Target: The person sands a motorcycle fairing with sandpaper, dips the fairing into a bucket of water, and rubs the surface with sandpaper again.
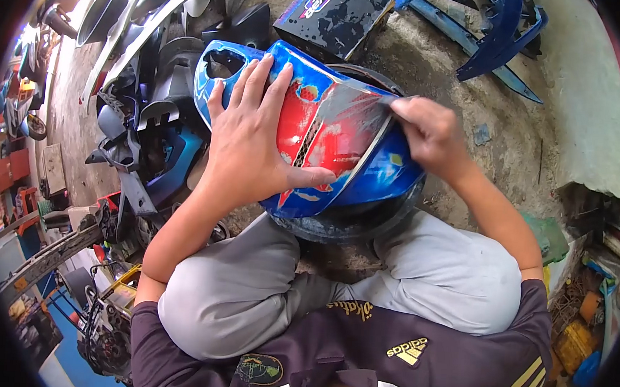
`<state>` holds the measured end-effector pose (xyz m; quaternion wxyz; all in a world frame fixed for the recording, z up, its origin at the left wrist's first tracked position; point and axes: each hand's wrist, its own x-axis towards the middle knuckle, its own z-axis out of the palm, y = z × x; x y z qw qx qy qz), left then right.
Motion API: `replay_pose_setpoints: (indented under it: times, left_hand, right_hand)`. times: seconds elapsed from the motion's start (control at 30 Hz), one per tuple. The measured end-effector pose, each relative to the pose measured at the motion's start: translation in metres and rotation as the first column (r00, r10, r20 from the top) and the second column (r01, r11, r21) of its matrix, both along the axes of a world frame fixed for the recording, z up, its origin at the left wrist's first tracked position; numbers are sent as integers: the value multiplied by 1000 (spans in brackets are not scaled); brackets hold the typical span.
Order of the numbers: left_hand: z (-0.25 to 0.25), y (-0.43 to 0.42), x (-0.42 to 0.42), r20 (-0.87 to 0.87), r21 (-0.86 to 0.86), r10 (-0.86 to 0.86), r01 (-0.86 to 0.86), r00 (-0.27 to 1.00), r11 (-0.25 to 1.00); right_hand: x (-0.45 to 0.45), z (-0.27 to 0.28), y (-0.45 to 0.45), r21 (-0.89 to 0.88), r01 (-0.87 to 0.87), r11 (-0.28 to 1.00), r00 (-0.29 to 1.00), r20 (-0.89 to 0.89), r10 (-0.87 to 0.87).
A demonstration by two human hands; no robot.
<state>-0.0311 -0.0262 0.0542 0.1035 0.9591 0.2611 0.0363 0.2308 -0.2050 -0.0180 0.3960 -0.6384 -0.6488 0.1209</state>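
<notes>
A glossy blue and red motorcycle body panel [341,140], with scuffed grey patches and worn paint, lies across a dark round basin-like object [364,229] in front of my crossed legs. Spread fingers of my left hand [249,136] rest flat on the panel's left part, thumb stretched toward its lower middle. At the panel's upper right edge is my right hand [430,137], its fingers curled closed against the scuffed surface. Whatever those fingers pinch is hidden, whether the panel's edge or something small.
Beyond the panel stands a black printed box [333,17]. Blue plastic fairing parts [493,45] lie at the upper right. Dark and white motorcycle panels [164,78] are heaped on the left. An engine-like part [110,330] sits at lower left, and mixed clutter [577,345] at lower right.
</notes>
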Motion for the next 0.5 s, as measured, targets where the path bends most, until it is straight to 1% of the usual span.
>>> replay_pose_setpoints:
  times: [0.07, 0.1, 0.2, 0.23, 0.33, 0.37, 0.47, 0.5]
  left_hand:
    - [0, 0, 0, -7, 3, -2, 2, 1000, 1000]
    - [0, 1, 1, -8, 4, -4, 4, 1000, 1000]
    - [0, 1, 1, 1, -6, 2, -2, 1000, 1000]
    - [0, 1, 1, -2, -7, 2, -2, 1000, 1000]
    - [0, 1, 3, -1, -2, 5, -5, 1000, 1000]
    - [-1, 1, 2, -1, 1, 2, -2, 1000, 1000]
    - [0, 0, 1, -6, -5, 3, -3, 1000, 1000]
    - [1, 0, 3, -5, -7, 6, -6, 1000, 1000]
  right_hand:
    - [13, -14, 2, -24, 84, 996, 994, -62, -85]
    - [7, -6, 1, -10, 42, 999, 998, -55, -42]
    - [0, 1, -1, -27, 57, 998, 998, -8, -57]
    - [10, -6, 0, -107, 124, 987, 990, -55, -130]
    - [-2, 1, -4, -48, 60, 997, 996, -59, -63]
    - [-8, 7, -4, -71, 59, 996, 995, -75, -65]
    - [13, -11, 0, -127, 170, 977, 977, -104, -184]
    - [7, -6, -1, -108, 150, 983, 980, -112, -162]
